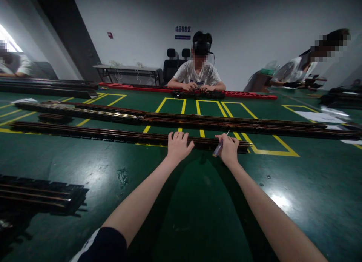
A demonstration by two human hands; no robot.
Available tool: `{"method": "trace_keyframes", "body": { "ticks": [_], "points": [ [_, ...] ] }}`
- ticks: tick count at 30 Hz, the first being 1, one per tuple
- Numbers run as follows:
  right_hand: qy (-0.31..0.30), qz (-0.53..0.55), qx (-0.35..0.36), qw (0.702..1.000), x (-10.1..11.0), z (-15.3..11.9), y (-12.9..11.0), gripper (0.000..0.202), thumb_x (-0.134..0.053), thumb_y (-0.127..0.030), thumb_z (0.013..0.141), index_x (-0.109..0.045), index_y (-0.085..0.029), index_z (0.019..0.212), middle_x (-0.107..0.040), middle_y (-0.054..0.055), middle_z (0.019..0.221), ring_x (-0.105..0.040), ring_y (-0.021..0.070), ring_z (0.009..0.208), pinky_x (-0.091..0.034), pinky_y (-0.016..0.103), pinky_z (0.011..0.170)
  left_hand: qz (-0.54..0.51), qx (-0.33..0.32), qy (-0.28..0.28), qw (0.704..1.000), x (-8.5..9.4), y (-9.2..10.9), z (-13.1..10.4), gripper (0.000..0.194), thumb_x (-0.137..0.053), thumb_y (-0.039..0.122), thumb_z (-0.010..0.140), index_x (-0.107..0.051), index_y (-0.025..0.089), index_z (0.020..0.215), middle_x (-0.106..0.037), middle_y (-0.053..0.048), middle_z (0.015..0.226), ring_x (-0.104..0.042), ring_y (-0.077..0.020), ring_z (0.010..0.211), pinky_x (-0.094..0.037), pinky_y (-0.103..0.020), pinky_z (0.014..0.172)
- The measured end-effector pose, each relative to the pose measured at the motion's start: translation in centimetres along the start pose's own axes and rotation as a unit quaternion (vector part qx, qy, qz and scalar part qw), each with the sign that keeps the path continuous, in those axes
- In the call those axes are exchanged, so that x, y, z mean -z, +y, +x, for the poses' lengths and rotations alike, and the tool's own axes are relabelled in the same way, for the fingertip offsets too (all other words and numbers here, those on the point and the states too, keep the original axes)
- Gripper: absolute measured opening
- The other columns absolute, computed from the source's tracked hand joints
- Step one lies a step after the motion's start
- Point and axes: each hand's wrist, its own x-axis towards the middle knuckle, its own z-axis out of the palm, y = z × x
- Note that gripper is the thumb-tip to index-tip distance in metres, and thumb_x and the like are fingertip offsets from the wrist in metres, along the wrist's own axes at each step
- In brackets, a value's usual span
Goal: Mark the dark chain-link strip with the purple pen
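Observation:
A long dark strip with thin coppery lines along it point(118, 135) lies across the table in front of me. My left hand point(177, 147) rests on this strip, its fingers spread over the top and the thumb apart on the right. Farther right, near the strip's end, my right hand point(229, 148) is closed around a small screwdriver point(217, 149). The screwdriver is tilted, with its pale purple handle low and its thin shaft showing above the fingers. Whether its tip touches the strip I cannot tell.
Beyond lie more long dark strips point(198, 122). Other dark strips point(36, 194) sit at the near left. Yellow tape outlines point(277, 153) mark the green table point(198, 213). Across it, a person point(198, 71) works at a red rail point(249, 94). Papers point(319, 117) lie at right.

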Motion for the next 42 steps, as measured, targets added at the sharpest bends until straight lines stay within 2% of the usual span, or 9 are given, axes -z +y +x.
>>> {"method": "trace_keyframes", "body": {
  "ticks": [3, 7, 11, 17, 20, 23, 27, 32, 42],
  "points": [
    [-0.014, 0.003, 0.025, 1.000, 0.2, -0.1, -0.1, 0.024, -0.041, -0.005, 0.065, -0.034, -0.024, 0.077, -0.071, 0.009, 0.105, -0.063, 0.0279, 0.099, -0.031, 0.043, 0.089, 0.003, -0.001, -0.004, 1.000, 0.1, 0.0, 0.0, 0.047, -0.033, 0.045, 0.093, -0.061, 0.017, 0.120, -0.064, -0.012, 0.121, -0.055, -0.0272, 0.115, -0.033, -0.051, 0.107],
    [-0.033, 0.020, 0.057, 0.998, 0.3, -0.1, -0.6, 0.018, -0.048, -0.014, 0.068, -0.037, -0.024, 0.078, -0.070, 0.010, 0.103, -0.062, 0.0275, 0.095, -0.030, 0.043, 0.091, 0.005, -0.002, -0.004, 1.000, 0.2, 0.1, 0.0, 0.047, -0.034, 0.044, 0.093, -0.062, 0.016, 0.119, -0.065, -0.012, 0.119, -0.055, -0.0280, 0.114, -0.035, -0.051, 0.105],
    [-0.043, 0.004, 0.036, 0.998, 0.1, 0.1, -0.9, 0.014, -0.050, -0.018, 0.072, -0.039, -0.023, 0.079, -0.070, 0.013, 0.104, -0.062, 0.0281, 0.093, -0.030, 0.045, 0.090, 0.004, -0.002, -0.007, 1.000, 0.1, 0.1, 0.0, 0.047, -0.033, 0.042, 0.093, -0.062, 0.016, 0.119, -0.065, -0.012, 0.120, -0.055, -0.0274, 0.114, -0.034, -0.050, 0.105],
    [-0.065, 0.014, 0.041, 0.997, 0.1, 0.2, -1.0, 0.029, -0.042, -0.001, 0.062, -0.034, -0.025, 0.078, -0.070, 0.010, 0.111, -0.060, 0.0276, 0.101, -0.030, 0.044, 0.090, 0.008, 0.006, 0.000, 1.000, 0.1, 0.1, 0.0, 0.044, -0.032, 0.037, 0.093, -0.062, 0.017, 0.118, -0.065, -0.011, 0.119, -0.055, -0.0265, 0.113, -0.034, -0.049, 0.105],
    [-0.055, -0.002, 0.021, 0.998, 0.4, 0.2, -0.9, 0.029, -0.040, 0.001, 0.064, -0.033, -0.025, 0.076, -0.070, 0.011, 0.109, -0.060, 0.0281, 0.101, -0.030, 0.045, 0.091, 0.014, 0.015, 0.009, 1.000, 0.1, 0.0, -0.1, 0.044, -0.031, 0.035, 0.093, -0.063, 0.017, 0.117, -0.065, -0.012, 0.119, -0.055, -0.0268, 0.113, -0.034, -0.049, 0.105],
    [-0.049, -0.009, 0.036, 0.998, 0.5, 0.1, -1.1, 0.028, -0.041, 0.001, 0.065, -0.035, -0.025, 0.076, -0.070, 0.012, 0.107, -0.061, 0.0281, 0.099, -0.029, 0.045, 0.092, 0.015, 0.019, 0.008, 1.000, 0.0, 0.0, -0.1, 0.043, -0.031, 0.034, 0.093, -0.064, 0.019, 0.116, -0.066, -0.011, 0.118, -0.055, -0.0269, 0.112, -0.033, -0.049, 0.106],
    [-0.055, -0.013, 0.067, 0.996, 0.5, 0.0, -1.3, 0.025, -0.049, -0.007, 0.064, -0.040, -0.023, 0.079, -0.069, 0.012, 0.108, -0.061, 0.0297, 0.098, -0.028, 0.045, 0.092, 0.010, 0.024, 0.000, 1.000, 0.1, 0.1, -0.1, 0.043, -0.031, 0.034, 0.093, -0.064, 0.019, 0.115, -0.066, -0.011, 0.118, -0.056, -0.0269, 0.112, -0.034, -0.049, 0.105],
    [-0.046, -0.043, 0.069, 0.996, 0.1, 0.0, -1.4, 0.015, -0.050, -0.018, 0.074, -0.047, -0.020, 0.088, -0.069, 0.014, 0.103, -0.061, 0.0293, 0.094, -0.029, 0.043, 0.090, 0.010, 0.025, -0.003, 1.000, 0.2, 0.1, -0.1, 0.044, -0.030, 0.035, 0.093, -0.064, 0.018, 0.115, -0.066, -0.011, 0.117, -0.056, -0.0267, 0.112, -0.034, -0.050, 0.105],
    [-0.040, -0.107, 0.071, 0.991, 0.6, 0.1, -2.3, 0.020, -0.043, -0.004, 0.075, -0.051, -0.020, 0.083, -0.070, 0.010, 0.091, -0.060, 0.0271, 0.087, -0.029, 0.040, 0.086, 0.011, 0.038, 0.005, 0.999, 0.3, 0.1, -0.2, 0.043, -0.029, 0.029, 0.092, -0.065, 0.020, 0.113, -0.067, -0.010, 0.114, -0.056, -0.0263, 0.110, -0.032, -0.051, 0.106]
  ]
}}
